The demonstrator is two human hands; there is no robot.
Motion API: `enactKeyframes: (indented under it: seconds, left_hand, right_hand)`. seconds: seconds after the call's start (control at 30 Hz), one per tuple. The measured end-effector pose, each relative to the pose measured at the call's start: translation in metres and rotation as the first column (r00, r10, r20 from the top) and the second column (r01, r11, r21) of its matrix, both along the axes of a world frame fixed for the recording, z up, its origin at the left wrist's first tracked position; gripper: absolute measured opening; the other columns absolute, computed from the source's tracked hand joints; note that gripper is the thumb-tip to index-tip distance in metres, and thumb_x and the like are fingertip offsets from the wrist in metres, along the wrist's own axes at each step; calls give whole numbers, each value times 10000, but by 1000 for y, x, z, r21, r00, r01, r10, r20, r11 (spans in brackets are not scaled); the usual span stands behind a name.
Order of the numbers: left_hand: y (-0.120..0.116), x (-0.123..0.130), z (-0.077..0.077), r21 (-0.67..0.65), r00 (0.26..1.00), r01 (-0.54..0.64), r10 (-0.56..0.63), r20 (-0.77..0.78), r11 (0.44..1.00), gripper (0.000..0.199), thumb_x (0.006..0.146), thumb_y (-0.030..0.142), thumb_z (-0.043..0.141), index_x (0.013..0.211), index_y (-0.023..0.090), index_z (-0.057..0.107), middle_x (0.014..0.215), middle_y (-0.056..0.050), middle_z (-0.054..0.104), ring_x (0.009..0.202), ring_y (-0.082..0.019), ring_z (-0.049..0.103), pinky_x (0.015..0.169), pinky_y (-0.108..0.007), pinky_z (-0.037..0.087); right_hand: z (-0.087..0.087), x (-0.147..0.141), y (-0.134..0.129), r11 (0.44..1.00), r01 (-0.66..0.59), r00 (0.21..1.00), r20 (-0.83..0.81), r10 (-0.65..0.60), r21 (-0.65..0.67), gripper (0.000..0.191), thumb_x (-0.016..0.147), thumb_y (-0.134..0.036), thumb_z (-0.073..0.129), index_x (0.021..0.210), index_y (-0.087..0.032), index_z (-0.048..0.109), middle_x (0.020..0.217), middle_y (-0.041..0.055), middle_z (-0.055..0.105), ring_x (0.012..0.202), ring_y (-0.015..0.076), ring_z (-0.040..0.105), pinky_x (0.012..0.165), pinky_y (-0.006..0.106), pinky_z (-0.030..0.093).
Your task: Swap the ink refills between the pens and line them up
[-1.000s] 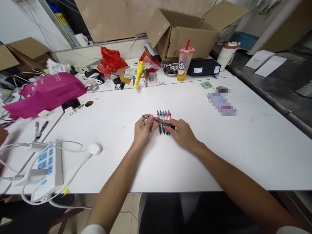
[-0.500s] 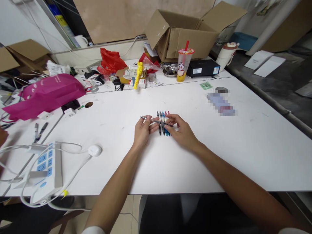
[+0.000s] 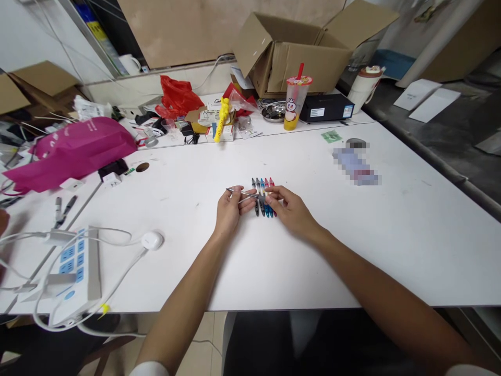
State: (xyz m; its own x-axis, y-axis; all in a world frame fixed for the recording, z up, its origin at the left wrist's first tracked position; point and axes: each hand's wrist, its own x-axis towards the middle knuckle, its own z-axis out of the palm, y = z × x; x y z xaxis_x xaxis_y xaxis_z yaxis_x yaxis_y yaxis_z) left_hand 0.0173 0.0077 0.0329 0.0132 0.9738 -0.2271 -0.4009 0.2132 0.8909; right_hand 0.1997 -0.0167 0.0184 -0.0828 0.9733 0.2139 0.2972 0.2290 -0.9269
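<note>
Between thumb and fingers, my left hand (image 3: 230, 211) holds a slim silvery pen (image 3: 243, 192) that points up to the left. My right hand (image 3: 290, 210) pinches the dark right end of the same pen, its fingers partly hiding that end. Under and just beyond the fingertips, several pens lie side by side on the white table (image 3: 305, 266): dark ones (image 3: 257, 209) on the left, blue ones (image 3: 267, 210) in the middle and pink ones (image 3: 271, 181) on the right. The held pen crosses above the row.
A white power strip (image 3: 92, 266) with cables and a round white device (image 3: 152, 240) lies left. Magenta bag (image 3: 86, 149), yellow figure (image 3: 222, 120), drink cup (image 3: 294, 104), black box (image 3: 329, 108) and cardboard box (image 3: 305, 68) stand behind. Part of another person's hand (image 3: 3, 222) shows far left.
My right hand has shifted slightly, and less of the held pen's dark end shows beyond its fingers. My left hand has barely moved; the row of pens lies as before.
</note>
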Motion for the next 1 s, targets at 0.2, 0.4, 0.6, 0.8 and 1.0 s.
enactKeyframes:
  seconds: [0.2,0.4,0.6,0.8,1.0]
  left_hand:
    - [1,1,0,-22,1000,-5,5,6,1000,186,1027,348,615,1042,164,590,1049,-154,799,778,-174,785,870,-359,649]
    - [0,1,0,-12,999,41,-40,7,999,159,1006,312,651,1019,168,585,1061,-147,794,816,-169,783,921,-363,635]
    - [2,-9,-10,188,970,90,-43,-240,978,414,940,329,719,1277,200,518,1378,-199,654,1072,-250,752,972,-466,610]
    - [7,-26,-8,600,418,522,432,-799,605,450,931,333,737,1352,249,605,1382,-131,651,1349,-326,550,1086,-546,480]
    - [5,-28,-7,419,201,712,407,-891,563,265,1064,246,492,1222,218,703,979,-76,746,884,-220,669,774,-378,508]
  right_hand:
    - [3,0,1,996,46,997,53,-50,76,235,907,-298,673,1136,-253,695,1085,69,711,997,241,650,901,435,522]
    - [3,1,2,999,-18,998,62,16,33,210,988,-398,588,1001,-237,722,1005,58,718,933,224,648,868,405,510]
    - [7,4,0,997,12,999,-48,-15,-72,254,1002,-452,560,1007,-226,676,973,53,743,894,225,668,832,395,505]
    - [11,9,0,994,34,999,-32,-38,-101,270,975,-467,592,952,-217,690,858,38,706,791,208,616,767,383,472]
    - [9,12,2,996,-38,997,-76,32,-82,205,938,-422,655,1029,-239,668,973,47,720,821,205,632,781,390,502]
